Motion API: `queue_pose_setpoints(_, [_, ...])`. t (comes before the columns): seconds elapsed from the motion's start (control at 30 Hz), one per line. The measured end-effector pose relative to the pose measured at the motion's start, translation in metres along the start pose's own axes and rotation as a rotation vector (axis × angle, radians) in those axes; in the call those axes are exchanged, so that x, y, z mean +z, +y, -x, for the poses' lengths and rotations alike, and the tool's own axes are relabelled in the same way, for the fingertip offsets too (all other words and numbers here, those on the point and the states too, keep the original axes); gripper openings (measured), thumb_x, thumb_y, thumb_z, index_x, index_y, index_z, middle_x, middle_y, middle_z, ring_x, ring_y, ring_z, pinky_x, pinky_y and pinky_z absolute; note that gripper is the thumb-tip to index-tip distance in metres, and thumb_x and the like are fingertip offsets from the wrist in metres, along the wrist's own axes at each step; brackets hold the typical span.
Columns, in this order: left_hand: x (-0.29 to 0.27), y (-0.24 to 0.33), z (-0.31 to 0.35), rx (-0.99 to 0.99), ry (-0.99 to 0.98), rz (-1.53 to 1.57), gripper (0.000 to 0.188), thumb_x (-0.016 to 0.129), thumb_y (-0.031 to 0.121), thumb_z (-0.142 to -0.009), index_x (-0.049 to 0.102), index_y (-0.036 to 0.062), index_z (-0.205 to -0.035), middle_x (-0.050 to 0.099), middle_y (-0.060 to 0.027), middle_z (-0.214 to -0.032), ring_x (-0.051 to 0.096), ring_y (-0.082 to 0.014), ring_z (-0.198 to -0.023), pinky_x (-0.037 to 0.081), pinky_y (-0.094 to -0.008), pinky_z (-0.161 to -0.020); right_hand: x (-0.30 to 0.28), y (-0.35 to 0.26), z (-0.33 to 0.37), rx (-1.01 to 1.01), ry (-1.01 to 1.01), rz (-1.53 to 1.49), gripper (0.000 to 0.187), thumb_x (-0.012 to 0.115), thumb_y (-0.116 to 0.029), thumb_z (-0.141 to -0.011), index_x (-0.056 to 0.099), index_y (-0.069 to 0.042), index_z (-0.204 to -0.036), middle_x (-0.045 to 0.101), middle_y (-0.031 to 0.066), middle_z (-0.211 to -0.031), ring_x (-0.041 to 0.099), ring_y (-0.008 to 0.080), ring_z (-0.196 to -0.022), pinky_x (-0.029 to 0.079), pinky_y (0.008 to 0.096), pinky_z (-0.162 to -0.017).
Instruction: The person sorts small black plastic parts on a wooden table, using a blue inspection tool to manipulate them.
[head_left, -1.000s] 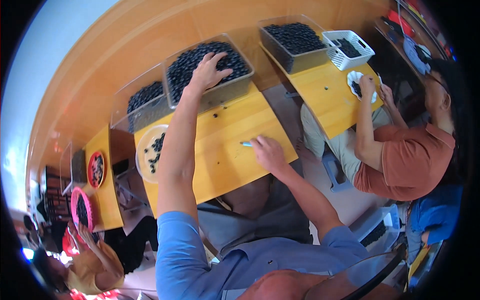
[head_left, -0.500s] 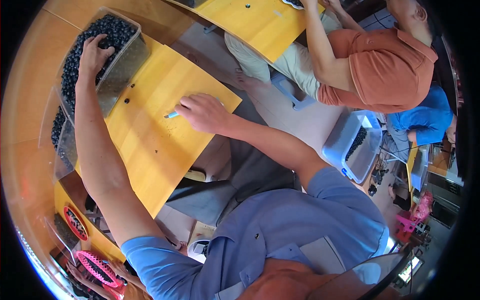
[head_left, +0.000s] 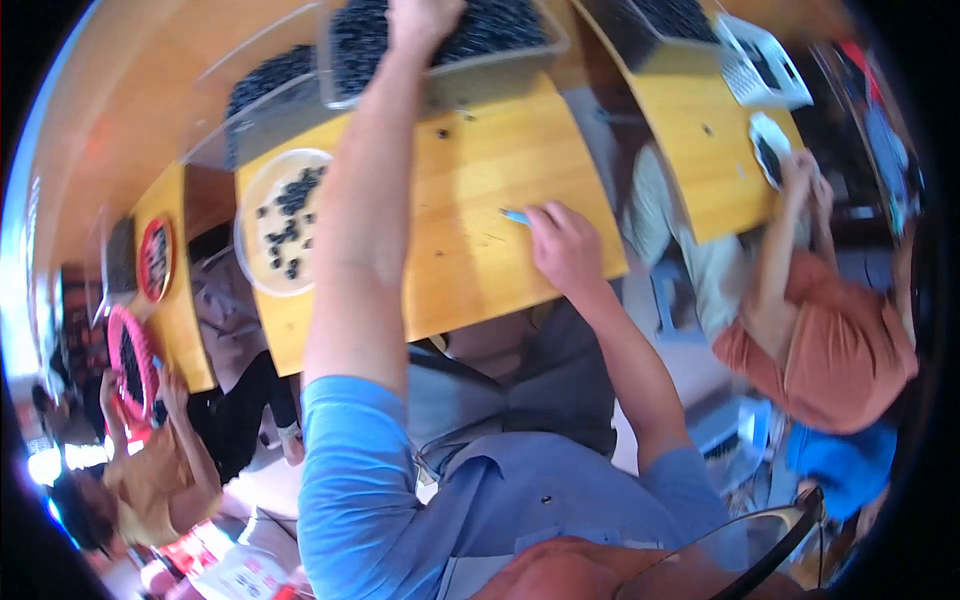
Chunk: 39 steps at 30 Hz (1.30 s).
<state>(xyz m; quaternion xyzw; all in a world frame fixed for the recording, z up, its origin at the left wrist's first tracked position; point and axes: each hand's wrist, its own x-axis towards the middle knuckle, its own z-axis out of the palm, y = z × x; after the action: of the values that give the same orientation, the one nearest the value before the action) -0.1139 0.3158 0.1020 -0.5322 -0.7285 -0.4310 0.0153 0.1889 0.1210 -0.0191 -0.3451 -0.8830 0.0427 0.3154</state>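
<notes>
My left hand (head_left: 425, 18) reaches over a clear plastic bin (head_left: 555, 50) heaped with small dark round pieces (head_left: 500, 28). The picture's top edge cuts off its fingers, so their grip is hidden. My right hand (head_left: 568, 250) is closed above the right part of the yellow table (head_left: 470, 200). From its fingers sticks out a small knife (head_left: 515, 216) with a light-blue handle, pointing left. Left of my left forearm, a round pale dish (head_left: 262, 275) holds several dark pieces (head_left: 290, 235), partly covered by the arm.
A second clear bin (head_left: 230, 140) of dark pieces stands at the far left. Loose pieces (head_left: 442, 133) lie near the big bin. A co-worker in an orange shirt (head_left: 840, 345) sits at the right table (head_left: 690, 150); another in yellow (head_left: 160, 480) handles a pink basket (head_left: 128, 360) at left.
The view has swung, bringing the round dish and the left co-worker into sight. My left hand is still at the bin, now at the top edge; my right hand keeps the knife.
</notes>
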Motion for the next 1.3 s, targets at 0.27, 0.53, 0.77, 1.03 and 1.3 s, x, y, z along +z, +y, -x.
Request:
queue_pose_setpoints(0.27, [-0.040, -0.025, 0.003, -0.541, 0.130, 1.091, 0.017, 0.070, -0.002, -0.086, 0.068, 0.0067, -0.101, 0.067, -0.0089, -0.078, 0.066, -0.0231, -0.059, 0.051, -0.0338, -0.045, 0.000, -0.007, 0.004, -0.028, -0.024, -0.036, 0.018, 0.071, -0.007, -0.088, 0.070, -0.007, -0.106, 0.059, 0.0094, -0.090, 0.065, 0.0318, -0.078, 0.053, 0.0458, -0.068])
queue_pose_setpoints(0.53, [-0.107, -0.016, 0.019, -0.534, 0.075, 1.519, 0.026, 0.071, -0.004, -0.088, 0.057, 0.0111, -0.105, 0.063, -0.0115, -0.091, 0.063, -0.0270, -0.068, 0.046, -0.0297, -0.046, 0.006, -0.004, 0.000, -0.044, -0.009, -0.022, 0.018, 0.067, -0.008, -0.091, 0.069, -0.007, -0.108, 0.059, 0.0101, -0.092, 0.066, 0.0327, -0.081, 0.054, 0.0458, -0.069])
queue_pose_setpoints(0.77, [-0.137, -0.006, 0.128, -0.576, -0.081, 1.633, 0.025, 0.069, -0.002, -0.092, 0.060, 0.0126, -0.110, 0.068, -0.0134, -0.105, 0.066, -0.0254, -0.076, 0.045, -0.0285, -0.048, 0.011, -0.004, -0.001, -0.031, 0.023, -0.020, 0.015, 0.067, -0.008, -0.091, 0.069, -0.007, -0.106, 0.059, 0.0101, -0.089, 0.067, 0.0319, -0.080, 0.055, 0.0461, -0.069])
queue_pose_setpoints(1.03, [-0.077, -0.047, 0.242, -0.762, -0.139, 1.320, 0.019, 0.069, 0.000, -0.090, 0.067, 0.0115, -0.105, 0.069, -0.0108, -0.104, 0.069, -0.0222, -0.081, 0.053, -0.0335, -0.055, 0.008, -0.003, 0.004, -0.018, 0.026, -0.042, 0.018, 0.070, -0.008, -0.090, 0.073, -0.009, -0.108, 0.062, 0.0089, -0.090, 0.068, 0.0327, -0.080, 0.054, 0.0466, -0.069])
queue_pose_setpoints(1.3, [-0.069, -0.050, 0.275, 0.280, -0.040, -0.283, 0.024, 0.081, 0.010, -0.078, 0.071, 0.0127, -0.099, 0.067, -0.0062, -0.114, 0.071, -0.0302, -0.088, 0.061, -0.0449, -0.073, 0.005, -0.005, 0.003, -0.022, 0.023, -0.036, 0.018, 0.067, -0.007, -0.088, 0.072, -0.006, -0.105, 0.059, 0.0099, -0.088, 0.068, 0.0309, -0.080, 0.055, 0.0460, -0.070])
